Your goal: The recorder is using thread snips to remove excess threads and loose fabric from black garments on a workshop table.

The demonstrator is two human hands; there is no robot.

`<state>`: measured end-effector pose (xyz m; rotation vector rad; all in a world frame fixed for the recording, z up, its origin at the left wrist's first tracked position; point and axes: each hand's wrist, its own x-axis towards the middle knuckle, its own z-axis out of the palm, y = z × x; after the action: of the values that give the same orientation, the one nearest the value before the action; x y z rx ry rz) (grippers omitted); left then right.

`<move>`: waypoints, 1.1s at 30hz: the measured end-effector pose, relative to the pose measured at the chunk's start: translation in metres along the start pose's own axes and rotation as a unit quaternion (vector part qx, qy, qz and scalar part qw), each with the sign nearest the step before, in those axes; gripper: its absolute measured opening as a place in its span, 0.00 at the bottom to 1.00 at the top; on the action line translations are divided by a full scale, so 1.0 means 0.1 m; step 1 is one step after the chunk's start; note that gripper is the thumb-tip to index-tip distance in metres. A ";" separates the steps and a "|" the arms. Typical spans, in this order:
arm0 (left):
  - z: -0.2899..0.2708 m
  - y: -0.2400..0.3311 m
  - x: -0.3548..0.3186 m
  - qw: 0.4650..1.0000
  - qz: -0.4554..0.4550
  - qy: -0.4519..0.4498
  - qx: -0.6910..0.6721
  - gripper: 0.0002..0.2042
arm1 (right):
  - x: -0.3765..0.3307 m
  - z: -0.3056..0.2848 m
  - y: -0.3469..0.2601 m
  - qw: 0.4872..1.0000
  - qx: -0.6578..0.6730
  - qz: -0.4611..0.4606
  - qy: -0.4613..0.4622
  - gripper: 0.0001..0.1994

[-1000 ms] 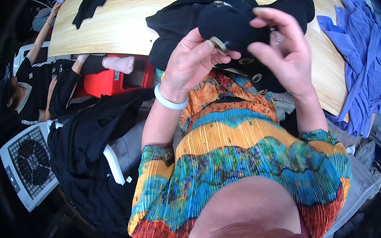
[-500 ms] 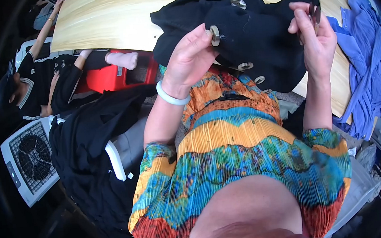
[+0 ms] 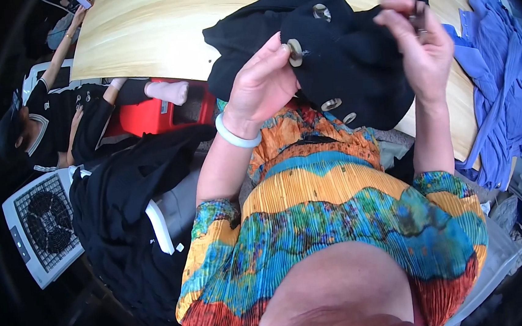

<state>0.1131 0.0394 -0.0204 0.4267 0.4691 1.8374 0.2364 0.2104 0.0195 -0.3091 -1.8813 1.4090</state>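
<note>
A black garment with large round light-rimmed buttons lies over the near edge of the table and my lap. My left hand is closed in a pinch on one button, with a pale bit of thread at its inner side. Other buttons show at the top and lower down. To the right, my right hand is raised over the garment with its fingers curled round a small dark tool, blurred by motion. Whether its thumb and forefinger also pinch thread is too fine to see.
The wood-grained table stretches away ahead. Purple-blue clothing hangs over its right side. At left are a red plastic stool, a grey fan unit, black cloth and another person holding a phone.
My right hand has moved slightly left and up. The garment has shifted a little left, while my left hand keeps its pinch on the button.
</note>
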 end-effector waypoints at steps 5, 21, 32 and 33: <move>0.01 0.01 0.06 1.000 0.005 -0.004 -0.020 0.21 | 0.01 -0.27 0.03 0.995 -0.016 0.034 0.093 0.07; 0.39 0.45 0.46 0.996 0.024 -0.070 -0.045 0.13 | 0.20 -0.27 -0.02 0.997 0.017 0.008 0.079 0.08; -0.08 0.33 0.90 0.996 0.030 0.068 -0.041 0.15 | 0.14 0.18 0.11 0.994 0.040 0.106 0.010 0.14; -0.14 0.28 0.83 0.997 -0.002 0.076 -0.015 0.16 | 0.14 0.18 0.08 0.993 0.041 0.109 0.023 0.14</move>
<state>0.0586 0.1088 -0.0127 0.2656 0.5444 1.8796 0.2128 0.2086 0.0161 -0.5135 -1.7889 1.6059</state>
